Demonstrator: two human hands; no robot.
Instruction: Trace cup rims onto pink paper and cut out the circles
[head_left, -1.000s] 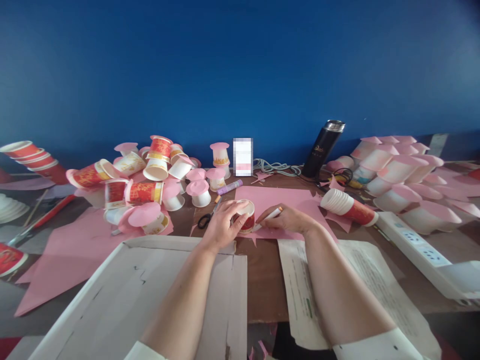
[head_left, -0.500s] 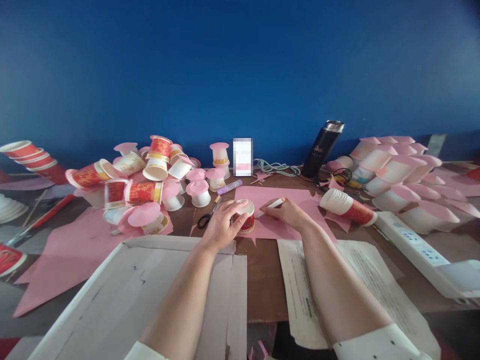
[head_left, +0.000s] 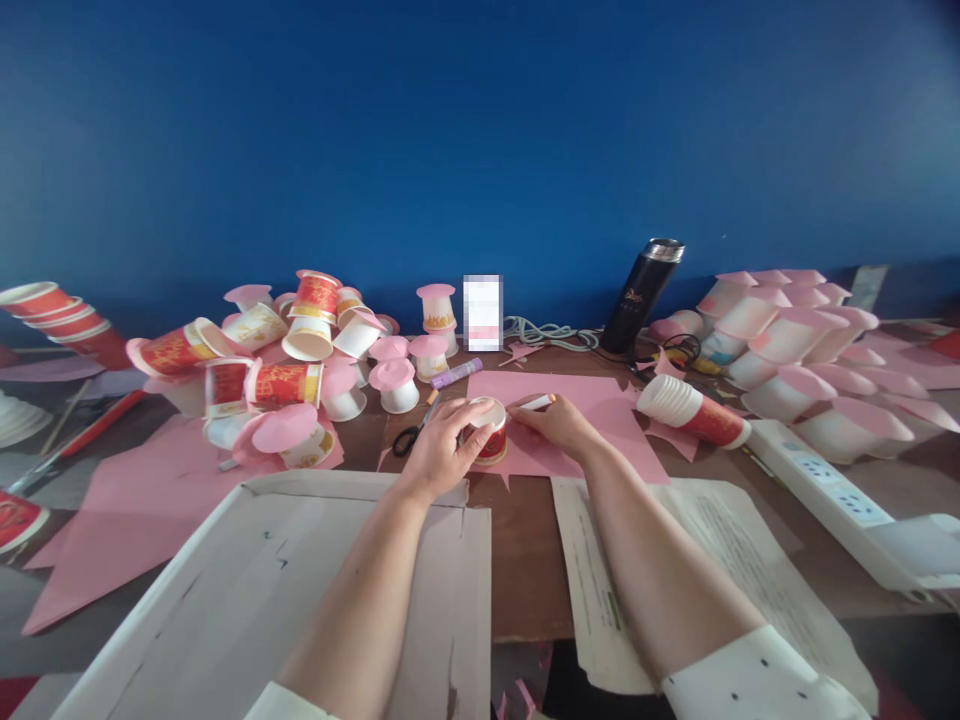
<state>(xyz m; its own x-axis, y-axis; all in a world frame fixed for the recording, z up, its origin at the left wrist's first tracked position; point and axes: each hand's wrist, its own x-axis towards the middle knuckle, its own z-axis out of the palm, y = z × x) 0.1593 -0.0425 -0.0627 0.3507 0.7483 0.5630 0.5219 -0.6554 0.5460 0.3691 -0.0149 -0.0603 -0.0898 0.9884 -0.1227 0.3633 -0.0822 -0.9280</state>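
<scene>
Head view: I find the left hand [head_left: 441, 446] grasping a red cup [head_left: 495, 448] at the pink sheet's [head_left: 611, 432] left edge; the right hand's [head_left: 562, 424] grip pinches a white pen [head_left: 535, 403] (orange-ended) just beside it.

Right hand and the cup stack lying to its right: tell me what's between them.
In the head view, mostly pink paper lies between the right hand and the cup stack; no object sits there.
</scene>
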